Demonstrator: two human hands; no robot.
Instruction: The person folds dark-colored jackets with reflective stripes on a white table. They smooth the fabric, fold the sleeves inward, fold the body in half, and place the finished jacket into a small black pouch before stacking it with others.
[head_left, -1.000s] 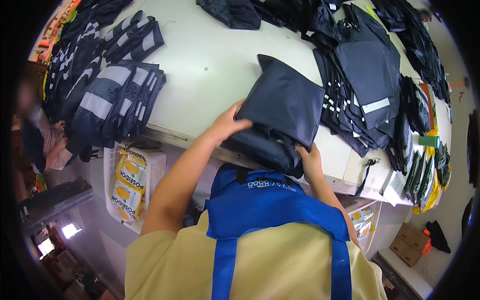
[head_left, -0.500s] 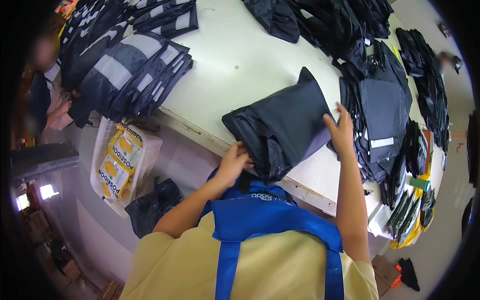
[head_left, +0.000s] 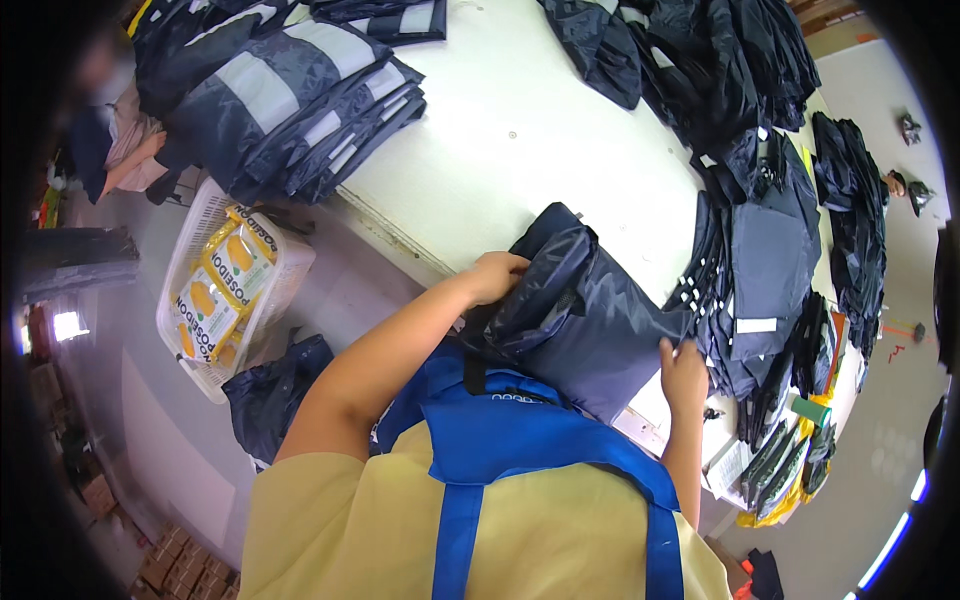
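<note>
A folded dark navy garment of shiny fabric lies across the near edge of the table, in front of my body. My left hand is closed on its bunched left side, with the fingertips partly hidden by the cloth. At the opposite end, my right hand pinches the garment's right corner between thumb and fingers. Beside that corner stands a pile of folded dark garments with small white tags.
The white table also bears dark garments with grey stripes at the left. More dark garments lie at the far right. Below the table edge, a white basket holds yellow packages. A person is at the far left.
The garment has turned, its bunched part now nearer the left and top. My left hand has moved up along it; my right hand has come down and closed on its right corner.
</note>
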